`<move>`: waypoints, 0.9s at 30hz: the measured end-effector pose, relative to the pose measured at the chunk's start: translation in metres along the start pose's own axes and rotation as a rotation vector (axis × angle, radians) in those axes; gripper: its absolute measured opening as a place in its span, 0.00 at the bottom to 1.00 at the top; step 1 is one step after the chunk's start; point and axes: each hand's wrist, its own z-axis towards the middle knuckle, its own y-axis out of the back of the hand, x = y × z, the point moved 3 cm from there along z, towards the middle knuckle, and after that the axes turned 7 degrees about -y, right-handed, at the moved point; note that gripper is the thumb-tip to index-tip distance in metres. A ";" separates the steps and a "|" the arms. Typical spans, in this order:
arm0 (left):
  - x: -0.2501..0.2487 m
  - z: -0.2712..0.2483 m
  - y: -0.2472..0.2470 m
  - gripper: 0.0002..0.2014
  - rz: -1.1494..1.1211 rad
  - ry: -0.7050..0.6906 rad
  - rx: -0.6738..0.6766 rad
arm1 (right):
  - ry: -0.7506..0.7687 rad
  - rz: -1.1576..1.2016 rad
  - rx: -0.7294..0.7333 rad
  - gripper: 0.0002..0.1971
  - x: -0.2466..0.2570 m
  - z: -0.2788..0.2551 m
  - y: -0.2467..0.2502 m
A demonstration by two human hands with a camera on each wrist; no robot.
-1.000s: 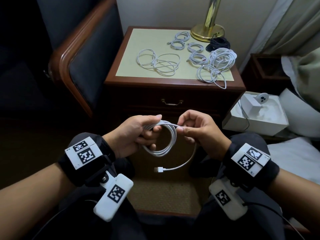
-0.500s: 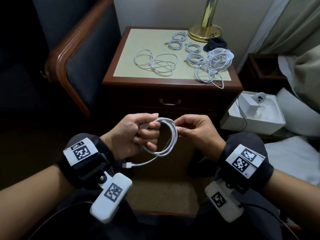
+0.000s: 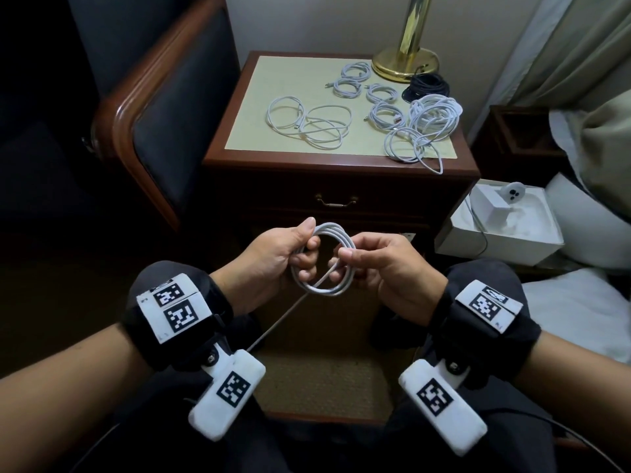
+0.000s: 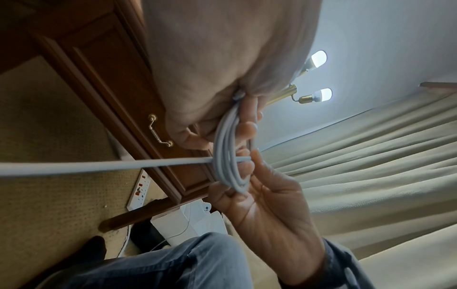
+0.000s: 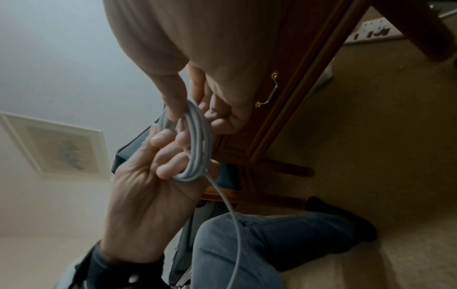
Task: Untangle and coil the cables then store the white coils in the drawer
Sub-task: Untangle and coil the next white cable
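Note:
A white cable coil (image 3: pixel 322 291) hangs between my hands in front of the nightstand's shut drawer (image 3: pixel 336 201). My left hand (image 3: pixel 309 245) grips the coil's left side, thumb on top and fingers through the loop. On the right side, my right hand (image 3: pixel 341 258) pinches the cable where its loose tail (image 3: pixel 283 319) crosses the loop. The tail runs straight down-left, and its end is hidden behind my left wrist. The left wrist view shows the coil (image 4: pixel 227 156) and tail (image 4: pixel 99 166); the right wrist view shows the coil (image 5: pixel 197 148).
Several small white coils (image 3: pixel 351 80), two loose white cables (image 3: pixel 307 121), a tangled white pile (image 3: pixel 426 128), a black coil (image 3: pixel 426 87) and a brass lamp base (image 3: pixel 404 63) sit on the nightstand (image 3: pixel 341 163). A chair (image 3: pixel 164 107) stands left, a white box (image 3: pixel 502 230) right.
The loose tail swung from hanging below the coil to the left and is now pulled taut across the loop. My hands have come closer together.

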 end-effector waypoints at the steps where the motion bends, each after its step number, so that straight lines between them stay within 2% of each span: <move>1: 0.000 0.001 0.000 0.20 0.010 -0.006 -0.006 | -0.017 0.011 0.007 0.05 0.001 0.000 -0.001; 5: 0.000 0.003 0.003 0.20 0.016 -0.007 -0.020 | -0.086 0.083 0.072 0.06 0.005 -0.001 -0.003; 9: 0.000 0.004 0.003 0.19 -0.010 0.008 0.003 | -0.151 0.217 0.202 0.06 0.007 -0.002 -0.005; 11: 0.000 0.003 -0.001 0.19 -0.029 0.003 0.027 | -0.155 0.274 0.306 0.11 0.010 -0.003 -0.007; 13: 0.001 0.003 -0.005 0.20 -0.027 -0.002 0.042 | -0.138 0.232 0.401 0.17 0.011 -0.006 -0.012; 15: 0.002 0.002 -0.005 0.20 -0.022 0.003 0.044 | -0.115 0.152 0.413 0.22 0.009 -0.008 -0.016; 16: 0.002 0.002 -0.003 0.20 -0.019 0.005 0.039 | -0.103 0.101 0.380 0.24 0.008 -0.007 -0.016; 18: 0.001 0.003 0.002 0.20 -0.005 0.001 0.025 | -0.073 -0.030 0.255 0.20 0.005 -0.004 -0.015; 23: 0.000 0.005 0.008 0.20 0.010 -0.035 0.002 | -0.025 -0.330 -0.201 0.11 0.000 0.005 0.003; 25: 0.001 0.006 0.009 0.20 0.022 -0.037 -0.009 | -0.062 -0.330 -0.255 0.08 -0.003 0.005 0.007; 27: 0.003 0.007 0.012 0.20 0.032 -0.033 -0.026 | -0.091 -0.285 -0.223 0.09 -0.003 0.004 0.008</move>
